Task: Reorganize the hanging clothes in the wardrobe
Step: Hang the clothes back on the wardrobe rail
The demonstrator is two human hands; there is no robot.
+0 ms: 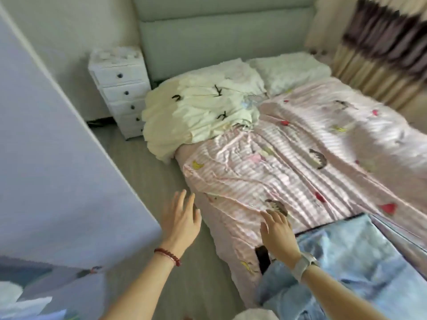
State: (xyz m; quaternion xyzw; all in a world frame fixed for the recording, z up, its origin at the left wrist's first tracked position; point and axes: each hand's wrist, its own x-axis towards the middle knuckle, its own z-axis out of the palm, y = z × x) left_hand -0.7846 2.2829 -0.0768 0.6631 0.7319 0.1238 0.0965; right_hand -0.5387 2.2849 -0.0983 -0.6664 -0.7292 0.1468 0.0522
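Two hands reach out empty over the bed edge: the left hand (181, 221) hangs spread above the floor, and the right hand (278, 232) lies with loose, straight fingers on the pink striped cover (265, 172). Just behind the right wrist lie pale blue jeans (351, 257); well beyond both hands, toward the headboard, sits a heap of cream clothes (201, 112) with dark hanger hooks showing. To the left of the left hand stands a pale panel, probably the wardrobe door (57, 162). Likely best: take the next garment by its hanger hook, keeping the cloth off the floor
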